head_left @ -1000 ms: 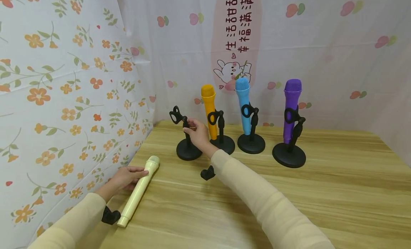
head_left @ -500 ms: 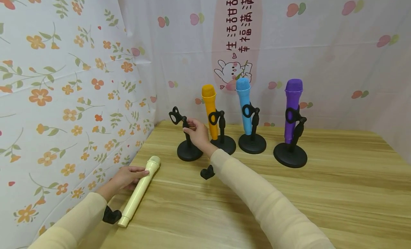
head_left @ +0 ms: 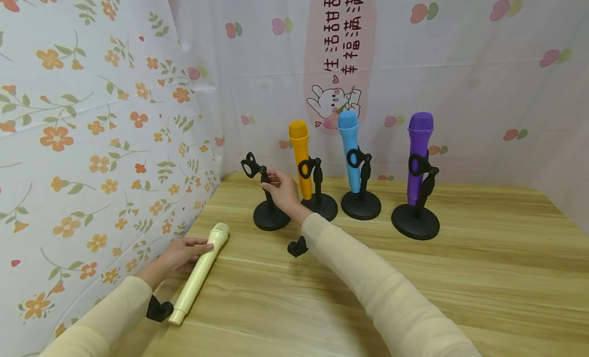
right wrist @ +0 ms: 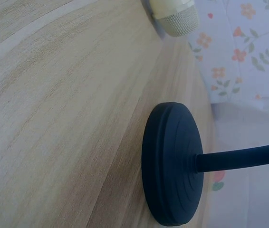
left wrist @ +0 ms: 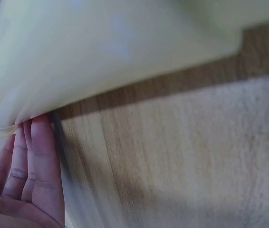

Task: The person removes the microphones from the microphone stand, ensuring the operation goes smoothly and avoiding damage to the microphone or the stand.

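From the head view the left hand (head_left: 181, 254) rests straight fingers on the cream microphone (head_left: 199, 273), lying flat on the desk (head_left: 460, 275) with its long axis running away from the person, head toward the empty stand (head_left: 266, 196), whose post the right hand (head_left: 284, 188) grips, apparently to steady it; the left wrist view shows fingers (left wrist: 34, 161) pressed together beside the cream body; the right wrist view shows the stand's base (right wrist: 172, 168) flat on the desk.

Left hand (head_left: 181, 253) low, near left wall, fingers extended, fairly straight, forearm angled forward. Right hand (head_left: 284, 189) stretched farther ahead, fingers curled in grip, arm extended diagonally, both sleeves cream.
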### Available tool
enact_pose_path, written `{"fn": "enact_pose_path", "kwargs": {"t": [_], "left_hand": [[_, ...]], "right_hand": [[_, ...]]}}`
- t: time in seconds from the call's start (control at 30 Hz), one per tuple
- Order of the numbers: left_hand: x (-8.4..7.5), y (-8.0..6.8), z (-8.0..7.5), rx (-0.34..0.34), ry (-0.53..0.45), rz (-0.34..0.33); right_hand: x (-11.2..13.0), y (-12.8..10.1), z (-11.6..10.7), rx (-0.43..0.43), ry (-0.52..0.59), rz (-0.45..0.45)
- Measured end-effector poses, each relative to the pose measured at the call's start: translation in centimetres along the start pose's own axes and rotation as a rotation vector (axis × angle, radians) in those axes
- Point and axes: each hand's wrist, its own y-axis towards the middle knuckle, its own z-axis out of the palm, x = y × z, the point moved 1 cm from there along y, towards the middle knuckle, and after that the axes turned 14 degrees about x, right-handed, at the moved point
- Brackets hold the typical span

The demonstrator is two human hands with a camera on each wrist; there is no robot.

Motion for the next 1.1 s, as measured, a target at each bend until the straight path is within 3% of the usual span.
{"fn": "enact_pose_path", "kwargs": {"t": [0.6,0.93,1.1], "left_hand": [[0.02,0.1,0.34,-0.014,-0.016,0.008],[0.23,0.05,0.1,0.019,-0.041,0.036],[0.49,-0.1,-0.13,-0.004,-0.025,0.036]], "right_hand": [[0.05,-0.33,-0.09,0.025,0.031,0.005],[0.23,-0.61,-0.28,0.035,0.069,0.007],[-0.03,-0.85,-0.48,0.047,0.086,0.022]]}}
